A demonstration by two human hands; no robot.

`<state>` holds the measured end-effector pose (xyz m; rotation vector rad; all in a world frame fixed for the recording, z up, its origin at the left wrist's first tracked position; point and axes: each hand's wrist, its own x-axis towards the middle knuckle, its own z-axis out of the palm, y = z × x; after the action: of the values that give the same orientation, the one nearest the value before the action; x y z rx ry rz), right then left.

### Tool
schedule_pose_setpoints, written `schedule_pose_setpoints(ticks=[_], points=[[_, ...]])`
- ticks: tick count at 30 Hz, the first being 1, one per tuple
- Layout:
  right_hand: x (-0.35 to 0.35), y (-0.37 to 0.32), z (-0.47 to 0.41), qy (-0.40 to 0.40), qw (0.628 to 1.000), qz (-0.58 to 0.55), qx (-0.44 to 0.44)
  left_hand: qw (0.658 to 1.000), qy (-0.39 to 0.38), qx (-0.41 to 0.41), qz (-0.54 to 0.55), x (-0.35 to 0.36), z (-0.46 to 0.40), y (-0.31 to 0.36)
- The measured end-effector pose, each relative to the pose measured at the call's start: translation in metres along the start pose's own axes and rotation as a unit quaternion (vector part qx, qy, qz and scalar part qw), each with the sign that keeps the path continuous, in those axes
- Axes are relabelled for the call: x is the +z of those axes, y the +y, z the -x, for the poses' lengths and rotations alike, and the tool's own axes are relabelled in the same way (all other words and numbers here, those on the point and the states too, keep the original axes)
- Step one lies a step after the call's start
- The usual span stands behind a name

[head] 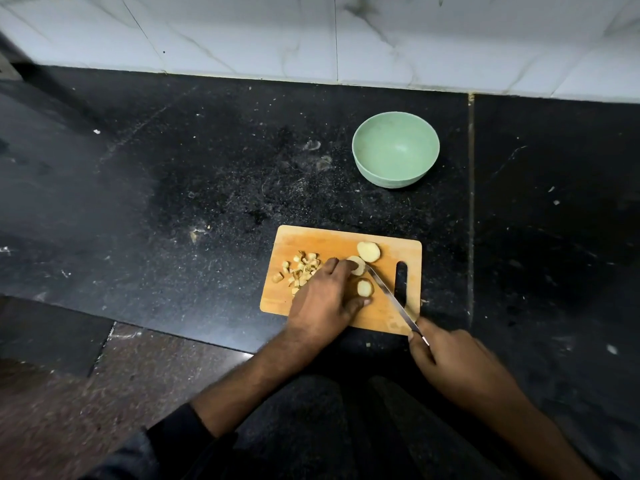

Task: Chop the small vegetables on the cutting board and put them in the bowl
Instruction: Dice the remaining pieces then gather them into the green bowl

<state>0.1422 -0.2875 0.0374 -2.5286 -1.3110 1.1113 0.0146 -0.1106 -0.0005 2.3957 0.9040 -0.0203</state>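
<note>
Our left hand [323, 299] pins a vegetable round [356, 265], fingers straight; our right grip [450, 362] wraps the knife [391, 296]. We judge the rounds firm, slippery; hold flat sides down.

Your wooden cutting board [343, 242] lies flat on the black bench, its slot handle toward your right. At the board's left end: a loose pile of small chopped pieces [299, 270], pale with tan skin. Right of the pile: three larger vegetable chunks, cut faces pale. One [369, 251] sits near the far edge, one [356, 265] in the middle, one [365, 287] nearest you. The green bowl [396, 148] stands upright beyond the board, well apart, nothing inside.
</note>
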Motion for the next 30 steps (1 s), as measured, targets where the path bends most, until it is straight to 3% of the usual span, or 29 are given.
schedule_pose_setpoints(ticks=[4,18,24,30], points=[[0.008,-0.001,0.005,-0.003,1.000,-0.001,0.010,0.995,0.053,0.037,-0.073,0.005,-0.002,0.008],[0.020,-0.017,-0.002,0.034,0.999,-0.019,-0.036,0.993,0.094,-0.001,-0.065,-0.006,0.015,-0.020],[0.026,-0.026,-0.011,0.037,0.998,-0.015,-0.046,0.993,0.083,-0.031,-0.080,-0.002,0.009,-0.010],[0.031,-0.026,-0.013,0.039,0.998,-0.019,-0.049,0.996,0.061,-0.070,-0.012,0.004,0.008,-0.009]])
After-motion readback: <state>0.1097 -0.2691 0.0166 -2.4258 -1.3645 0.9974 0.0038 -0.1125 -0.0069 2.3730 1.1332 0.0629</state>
